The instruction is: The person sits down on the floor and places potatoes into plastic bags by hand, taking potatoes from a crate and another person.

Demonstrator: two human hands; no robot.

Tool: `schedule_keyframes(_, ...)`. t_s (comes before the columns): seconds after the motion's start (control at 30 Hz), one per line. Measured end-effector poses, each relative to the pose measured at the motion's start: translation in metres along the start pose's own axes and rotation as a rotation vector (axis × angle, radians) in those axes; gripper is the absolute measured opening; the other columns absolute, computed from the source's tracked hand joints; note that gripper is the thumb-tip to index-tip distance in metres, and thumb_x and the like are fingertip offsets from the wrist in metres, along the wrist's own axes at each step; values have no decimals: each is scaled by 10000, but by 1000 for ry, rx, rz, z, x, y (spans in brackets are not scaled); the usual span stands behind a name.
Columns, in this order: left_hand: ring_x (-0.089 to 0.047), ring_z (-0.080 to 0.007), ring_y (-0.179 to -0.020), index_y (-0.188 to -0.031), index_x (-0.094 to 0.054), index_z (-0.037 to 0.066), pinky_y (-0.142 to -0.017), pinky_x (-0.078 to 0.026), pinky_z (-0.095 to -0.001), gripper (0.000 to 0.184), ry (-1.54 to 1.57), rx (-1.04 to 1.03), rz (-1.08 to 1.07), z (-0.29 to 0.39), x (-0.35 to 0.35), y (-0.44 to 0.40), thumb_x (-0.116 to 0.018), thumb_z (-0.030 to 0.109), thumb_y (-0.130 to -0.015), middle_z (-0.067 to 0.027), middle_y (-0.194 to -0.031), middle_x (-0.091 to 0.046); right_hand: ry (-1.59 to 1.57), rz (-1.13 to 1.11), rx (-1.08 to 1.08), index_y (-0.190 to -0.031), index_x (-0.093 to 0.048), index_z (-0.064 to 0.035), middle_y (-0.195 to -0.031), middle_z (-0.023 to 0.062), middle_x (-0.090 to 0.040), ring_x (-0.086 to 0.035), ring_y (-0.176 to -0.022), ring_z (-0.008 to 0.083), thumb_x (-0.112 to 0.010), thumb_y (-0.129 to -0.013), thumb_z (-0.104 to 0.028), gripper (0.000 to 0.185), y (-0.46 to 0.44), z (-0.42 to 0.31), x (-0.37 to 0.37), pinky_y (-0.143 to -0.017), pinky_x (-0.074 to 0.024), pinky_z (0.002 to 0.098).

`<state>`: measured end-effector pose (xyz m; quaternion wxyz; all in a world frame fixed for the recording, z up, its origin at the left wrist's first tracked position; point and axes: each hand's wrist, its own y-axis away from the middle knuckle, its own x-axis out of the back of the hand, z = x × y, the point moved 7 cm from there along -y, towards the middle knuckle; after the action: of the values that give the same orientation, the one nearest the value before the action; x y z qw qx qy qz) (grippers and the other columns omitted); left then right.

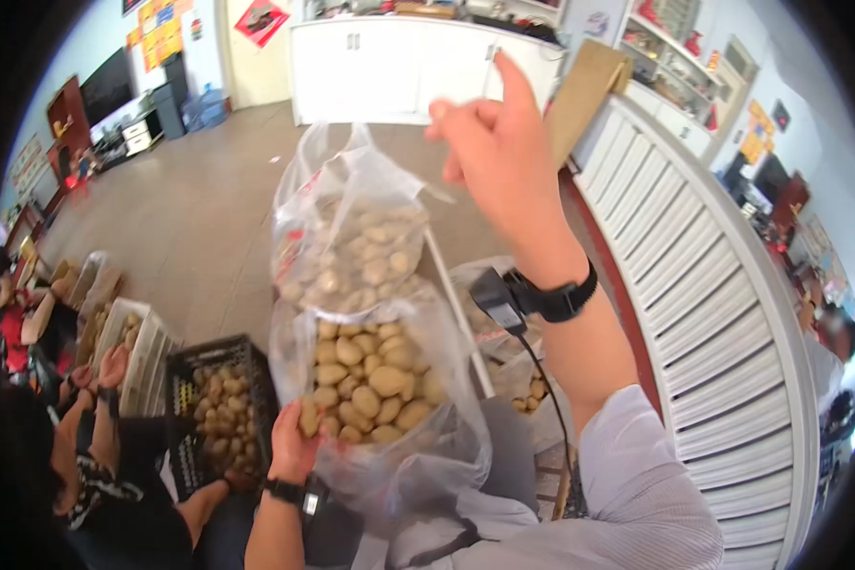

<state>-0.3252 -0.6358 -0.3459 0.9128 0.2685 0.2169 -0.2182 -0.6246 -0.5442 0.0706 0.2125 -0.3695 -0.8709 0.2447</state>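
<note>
My left hand [295, 439] is at the lower left edge of an open clear plastic bag [465, 404] full of brown potatoes [388, 382]. Its fingers are closed on a single potato [309, 418]. Raised above and right of the bags, my right hand [489, 142] has its index finger pointing up and the other fingers partly bent, with nothing visible in it. Beyond the open bag lies a second clear bag [304, 223] with potatoes inside, its handles standing up.
A black crate [182, 375] of potatoes stands left of the bags, with a white crate [154, 366] beyond it. A co-worker's hands [112, 366] show at the left. A white radiator [703, 313] runs along the right; another bag [489, 275] with potatoes lies beside my legs.
</note>
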Motion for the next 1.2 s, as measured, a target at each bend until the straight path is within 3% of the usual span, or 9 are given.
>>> schedule_keyframes(0.13,-607,-160,-887,-1097,-615,103,-672,-469,-325,236,135,-59,31,3,21,-19,-532,296,-990,-35,-1014,-660,56,-356,-74,-1437,-327,20,-962,96,-683,-653,-695,193,-689,-867,-220,717,82,100,-72,-678,-515,326)
schedule_keyframes(0.3,-595,-227,-791,-1170,-544,52,-651,-495,-349,302,158,-107,176,31,58,-15,-523,300,-998,-107,-1050,-622,150,-630,-307,-1361,-450,-29,-1066,129,-664,-669,-790,248,-685,-861,-211,581,209,219,-131,-732,-522,354)
schedule_keyframes(0.37,-597,-231,-790,-1156,-547,48,-651,-494,-346,285,220,-101,243,38,81,-16,-517,285,-1000,-98,-1040,-612,292,-644,-210,-1333,-469,-12,-1152,166,-622,-638,-936,303,-682,-837,-186,567,240,245,-138,-809,-515,397)
schedule_keyframes(0.5,-611,-250,-756,-1119,-544,77,-573,-529,-371,251,284,-97,527,25,159,-42,-572,254,-943,-98,-973,-586,578,-671,59,-1306,-502,-33,-1240,176,-558,-535,-1122,365,-691,-802,-171,556,278,260,-146,-918,-474,455)
schedule_keyframes(0.6,-601,-265,-709,-1134,-530,69,-538,-541,-378,260,343,-147,554,18,199,-49,-560,235,-935,-119,-965,-576,612,-669,199,-1290,-526,-71,-1244,162,-548,-512,-1147,383,-716,-784,-180,552,285,250,-156,-927,-474,465)
schedule_keyframes(0.77,-588,-270,-664,-1140,-528,57,-533,-541,-380,269,331,-165,701,23,221,-41,-554,221,-928,-140,-964,-578,629,-847,122,-1307,-516,-86,-1258,163,-520,-536,-1122,370,-736,-774,-168,582,296,240,-172,-912,-496,446)
schedule_keyframes(1.1,-661,-364,-727,-967,-622,-8,-631,-533,-415,257,21,-108,842,9,280,-38,-677,199,-825,-175,-810,-672,633,-938,41,-1299,-510,-118,-1410,193,-414,-581,-1095,386,-704,-781,-95,554,302,244,-194,-881,-514,462)
schedule_keyframes(1.13,-671,-354,-736,-932,-641,-10,-628,-531,-413,243,-357,-279,818,22,278,-32,-685,200,-820,-172,-809,-679,638,-924,36,-1276,-517,-117,-1396,192,-430,-589,-1080,393,-699,-773,-78,536,303,245,-192,-877,-511,470)
schedule_keyframes(1.2,-687,-324,-747,-855,-664,-10,-625,-533,-398,200,-774,-288,776,29,271,-34,-682,187,-824,-157,-761,-680,627,-908,43,-1252,-526,-116,-1374,193,-440,-590,-1066,399,-689,-774,-68,507,307,248,-189,-873,-509,475)
